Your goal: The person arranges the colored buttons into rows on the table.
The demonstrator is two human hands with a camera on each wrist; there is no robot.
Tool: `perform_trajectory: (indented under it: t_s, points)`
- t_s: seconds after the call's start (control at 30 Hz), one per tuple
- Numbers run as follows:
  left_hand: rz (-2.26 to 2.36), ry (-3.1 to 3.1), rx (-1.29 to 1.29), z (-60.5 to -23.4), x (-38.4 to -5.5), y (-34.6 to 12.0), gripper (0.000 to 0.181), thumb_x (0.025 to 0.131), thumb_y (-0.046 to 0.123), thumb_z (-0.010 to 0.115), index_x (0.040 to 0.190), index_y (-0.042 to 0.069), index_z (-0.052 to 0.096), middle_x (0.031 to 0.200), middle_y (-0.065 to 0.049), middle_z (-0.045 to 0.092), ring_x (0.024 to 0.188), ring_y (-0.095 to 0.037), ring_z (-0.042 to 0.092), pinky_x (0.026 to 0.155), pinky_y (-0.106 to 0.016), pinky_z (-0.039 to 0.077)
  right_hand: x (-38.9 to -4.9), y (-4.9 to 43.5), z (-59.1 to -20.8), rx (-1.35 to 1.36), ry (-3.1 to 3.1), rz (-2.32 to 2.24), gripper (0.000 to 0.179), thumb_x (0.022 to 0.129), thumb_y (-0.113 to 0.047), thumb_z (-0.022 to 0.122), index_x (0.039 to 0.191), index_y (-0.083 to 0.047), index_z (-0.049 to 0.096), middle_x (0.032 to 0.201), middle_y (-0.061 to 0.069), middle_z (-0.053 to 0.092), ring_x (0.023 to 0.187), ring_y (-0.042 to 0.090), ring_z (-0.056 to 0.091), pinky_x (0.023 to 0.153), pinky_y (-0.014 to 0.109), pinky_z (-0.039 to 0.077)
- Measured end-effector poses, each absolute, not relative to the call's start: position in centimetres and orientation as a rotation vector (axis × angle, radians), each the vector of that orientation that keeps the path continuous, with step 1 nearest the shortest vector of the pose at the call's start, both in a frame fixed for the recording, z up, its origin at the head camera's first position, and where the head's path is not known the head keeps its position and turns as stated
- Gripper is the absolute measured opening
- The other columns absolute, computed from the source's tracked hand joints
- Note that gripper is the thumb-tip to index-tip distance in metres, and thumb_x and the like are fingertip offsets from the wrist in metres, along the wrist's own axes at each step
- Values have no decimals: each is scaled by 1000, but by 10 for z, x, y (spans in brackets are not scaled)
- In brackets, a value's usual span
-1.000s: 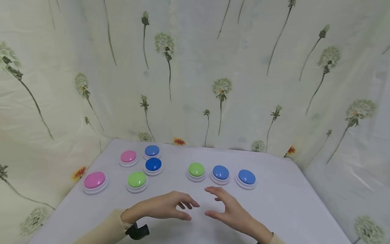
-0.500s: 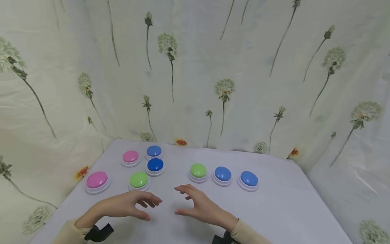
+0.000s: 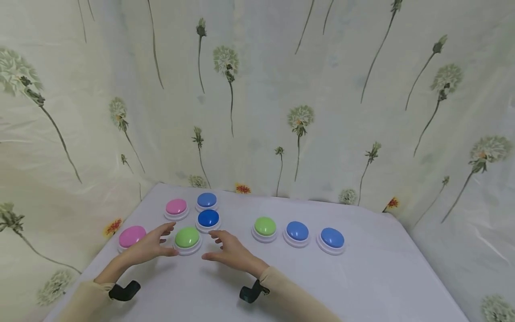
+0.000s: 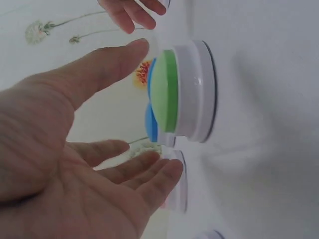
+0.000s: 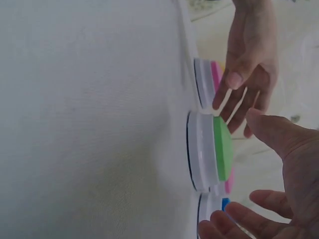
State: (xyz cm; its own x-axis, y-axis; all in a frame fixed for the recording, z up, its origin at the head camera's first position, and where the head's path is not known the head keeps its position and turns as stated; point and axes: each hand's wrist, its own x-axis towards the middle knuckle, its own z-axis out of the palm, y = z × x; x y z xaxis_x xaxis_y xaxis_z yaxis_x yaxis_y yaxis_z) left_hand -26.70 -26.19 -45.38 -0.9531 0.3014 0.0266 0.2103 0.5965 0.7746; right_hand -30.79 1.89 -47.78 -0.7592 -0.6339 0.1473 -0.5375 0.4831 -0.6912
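A light-green push button [image 3: 187, 237] on a round white base stands between the two hands in the head view. My left hand [image 3: 148, 247] is at its left side, thumb and fingers spread, holding nothing. On its other side my right hand [image 3: 233, 252] hovers, likewise spread and with nothing in it. In the left wrist view the green button [image 4: 167, 92] appears just beyond the thumb. The right wrist view shows the same green button [image 5: 223, 149] between the hands. Close by are a dark blue button [image 3: 208, 218] and a pink button [image 3: 132, 236], partly hidden by the left hand.
Another pink button [image 3: 176, 206] and a blue button [image 3: 207, 200] stand at the back left. Right of the middle sit a second green button [image 3: 265, 226] and two blue buttons [image 3: 297, 231]. A flowered curtain surrounds the white table [image 3: 362, 277].
Both hands have moved left across the table, from in front of the middle to either side of the left green button. The buttons stay in place on the table; the view has shifted slightly.
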Motion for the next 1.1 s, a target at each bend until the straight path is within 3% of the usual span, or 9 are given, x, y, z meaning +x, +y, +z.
perform_trajectory:
  t_s: [0.23,0.5,0.73,1.1]
  points:
    - [1266,2646,395,-466,-276,-261,94,82,28,76,148,-8,21,147,-32,35,134,-48,36,104,-55,41,-315,-6,-484,-963,2660,-1081,78,80,-50,74,140,-7,47,137,10,55,117,24,58,93,30,52]
    - [1248,2686,491,-476,-287,-260,80,80,22,78,139,-13,37,139,-31,46,127,-47,45,103,-56,42,-319,-29,-494,-966,2717,-1046,75,78,-42,79,137,-7,49,134,5,57,122,16,54,103,28,46]
    - [1284,2745,451,-486,-297,-262,73,77,22,80,136,-6,48,125,-21,53,117,-38,51,100,-53,45,-326,-41,-495,-970,2815,-1016,59,79,-32,79,127,-5,57,123,6,61,115,16,56,103,29,46]
    - [1316,2758,410,-491,-295,-261,75,73,27,84,132,-3,49,127,-18,56,118,-33,52,99,-47,48,-325,-39,-500,-955,2835,-993,67,76,-38,81,130,-7,57,127,5,60,116,16,55,100,28,47]
